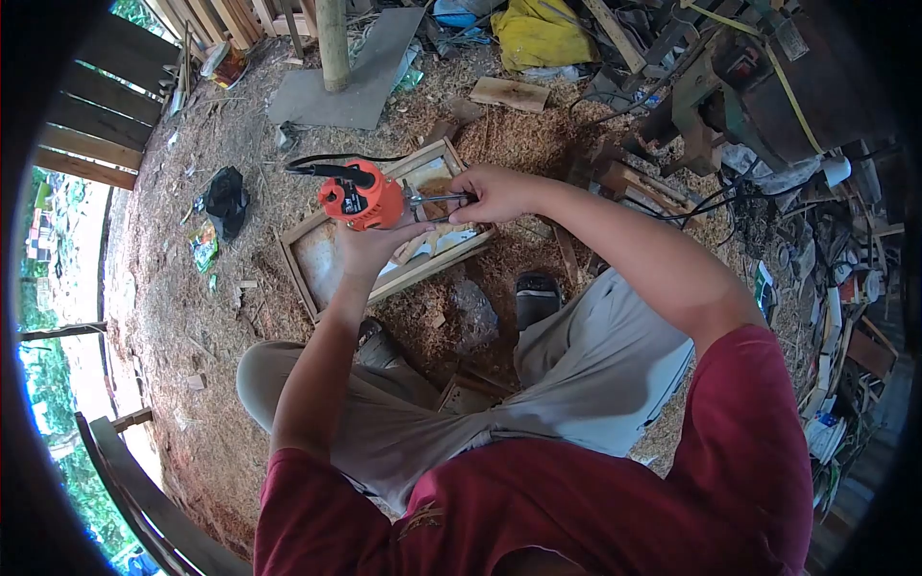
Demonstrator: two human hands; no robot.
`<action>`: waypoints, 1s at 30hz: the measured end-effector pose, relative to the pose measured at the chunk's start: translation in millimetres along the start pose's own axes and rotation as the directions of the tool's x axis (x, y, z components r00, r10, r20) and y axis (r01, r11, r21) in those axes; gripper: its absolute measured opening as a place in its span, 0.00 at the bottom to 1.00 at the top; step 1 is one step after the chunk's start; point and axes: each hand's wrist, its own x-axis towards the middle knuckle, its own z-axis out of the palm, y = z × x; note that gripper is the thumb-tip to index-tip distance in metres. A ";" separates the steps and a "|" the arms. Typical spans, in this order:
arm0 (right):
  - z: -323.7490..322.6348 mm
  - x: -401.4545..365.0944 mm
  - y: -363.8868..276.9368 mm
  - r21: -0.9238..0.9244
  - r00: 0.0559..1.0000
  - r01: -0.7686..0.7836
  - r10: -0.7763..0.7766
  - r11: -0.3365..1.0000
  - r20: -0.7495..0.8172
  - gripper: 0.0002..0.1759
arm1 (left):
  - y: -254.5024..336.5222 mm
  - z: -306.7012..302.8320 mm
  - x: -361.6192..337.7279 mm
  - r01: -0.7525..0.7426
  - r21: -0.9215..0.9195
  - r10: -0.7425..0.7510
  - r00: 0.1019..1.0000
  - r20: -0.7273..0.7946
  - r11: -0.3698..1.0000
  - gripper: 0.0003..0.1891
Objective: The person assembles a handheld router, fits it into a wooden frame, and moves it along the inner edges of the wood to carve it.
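Observation:
An orange trim router (379, 204) with a black cord lies on its side in the air, its motor end pointing left. My left hand (376, 248) is closed round it from below, near its metal collet end. My right hand (488, 195) grips a slim metal wrench (440, 198), which reaches left to the router's collet; the exact contact is too small to make out. Beneath both hands is a shallow wooden frame (309, 280) with a pale panel inside. Part of that panel is hidden by the router and my hands.
Sawdust and shavings cover the ground. A black plastic bag (227, 204) lies left, and a wooden post (332, 48) stands on a grey sheet (300, 100). A board (511, 94) lies ahead. Machinery (768, 96) with cables stands at the right. My shoe (538, 296) is near the frame.

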 end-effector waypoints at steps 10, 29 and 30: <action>-4.7 5.2 -4.6 0.025 0.994 -0.030 0.032 0.999 -0.108 0.17 | -2.1 0.1 2.3 0.038 -0.032 -0.039 0.999 -0.030 0.999 0.34; -2.7 8.4 -11.4 -0.177 0.973 -0.143 0.105 0.974 -0.206 0.27 | 0.4 -10.1 7.9 0.044 0.017 -0.045 0.996 0.074 0.999 0.34; -3.3 8.7 -12.2 -0.169 0.973 -0.149 0.114 0.974 -0.203 0.27 | -2.1 -10.3 8.3 0.039 0.031 -0.041 0.997 0.073 0.999 0.34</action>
